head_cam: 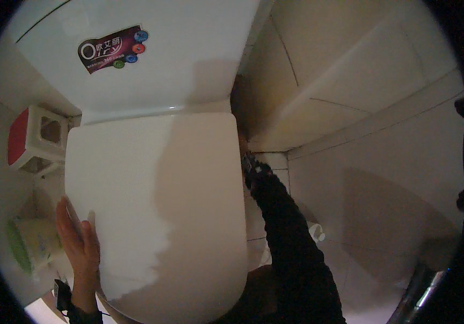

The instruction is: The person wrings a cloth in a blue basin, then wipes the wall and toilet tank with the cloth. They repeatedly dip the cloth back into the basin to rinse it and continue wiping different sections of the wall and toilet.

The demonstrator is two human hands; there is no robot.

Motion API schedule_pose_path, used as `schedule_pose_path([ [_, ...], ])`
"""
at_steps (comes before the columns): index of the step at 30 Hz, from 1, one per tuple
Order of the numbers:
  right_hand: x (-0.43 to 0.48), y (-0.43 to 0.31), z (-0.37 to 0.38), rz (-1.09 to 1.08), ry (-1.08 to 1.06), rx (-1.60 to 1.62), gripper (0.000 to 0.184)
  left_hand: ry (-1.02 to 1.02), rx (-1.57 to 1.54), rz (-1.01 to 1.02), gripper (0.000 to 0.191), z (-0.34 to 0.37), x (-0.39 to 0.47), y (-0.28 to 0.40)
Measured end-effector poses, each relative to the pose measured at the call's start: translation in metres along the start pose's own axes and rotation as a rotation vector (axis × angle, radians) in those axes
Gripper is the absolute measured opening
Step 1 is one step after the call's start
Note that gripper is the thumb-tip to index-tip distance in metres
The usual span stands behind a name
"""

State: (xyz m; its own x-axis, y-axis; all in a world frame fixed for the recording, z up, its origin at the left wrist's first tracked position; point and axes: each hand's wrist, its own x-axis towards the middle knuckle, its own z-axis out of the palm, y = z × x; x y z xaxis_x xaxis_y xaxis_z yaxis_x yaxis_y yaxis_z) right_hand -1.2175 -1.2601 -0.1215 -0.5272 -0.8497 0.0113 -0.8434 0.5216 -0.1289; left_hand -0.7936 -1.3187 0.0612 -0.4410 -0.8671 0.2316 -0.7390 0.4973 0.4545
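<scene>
A white toilet lid (155,210) lies closed on the toilet in the middle of the view, in front of a white cistern (167,48) with a printed sticker (112,48). My left hand (78,239) rests at the lid's left edge, fingers extended and the thumb on the edge. My right arm, in a dark sleeve (292,227), reaches down along the lid's right side. A dark device is at its wrist. My right hand (243,135) is mostly hidden in shadow beside the toilet's rear right, so what it touches cannot be made out.
A small white stool-like plastic item with a red top (39,137) stands at left, above a container with a green lid (33,243). Tiled walls (337,73) close in on the right. A white pipe-like piece (316,232) and a shiny metal cylinder (422,287) are at lower right.
</scene>
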Motion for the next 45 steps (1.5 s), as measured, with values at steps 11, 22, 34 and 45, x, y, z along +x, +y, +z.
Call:
schedule_pose_path([
  [11, 0.09, 0.003, 0.043, 0.068, 0.131, 0.035, 0.049, -0.018, -0.094, -0.039, 0.057, -0.007, 0.019, -0.024],
  [22, 0.068, -0.065, 0.069, 0.024, 0.027, 0.065, 0.047, -0.008, -0.089, 0.01, 0.062, -0.028, 0.037, -0.061],
  [34, 0.093, -0.054, 0.078, 0.061, 0.129, 0.119, 0.044, -0.015, -0.044, -0.09, 0.064, -0.036, 0.03, -0.066],
  [45, 0.096, -0.058, 0.07, -0.038, -0.006, 0.167, 0.043, -0.014, -0.094, -0.089, 0.063, -0.032, 0.041, -0.054],
])
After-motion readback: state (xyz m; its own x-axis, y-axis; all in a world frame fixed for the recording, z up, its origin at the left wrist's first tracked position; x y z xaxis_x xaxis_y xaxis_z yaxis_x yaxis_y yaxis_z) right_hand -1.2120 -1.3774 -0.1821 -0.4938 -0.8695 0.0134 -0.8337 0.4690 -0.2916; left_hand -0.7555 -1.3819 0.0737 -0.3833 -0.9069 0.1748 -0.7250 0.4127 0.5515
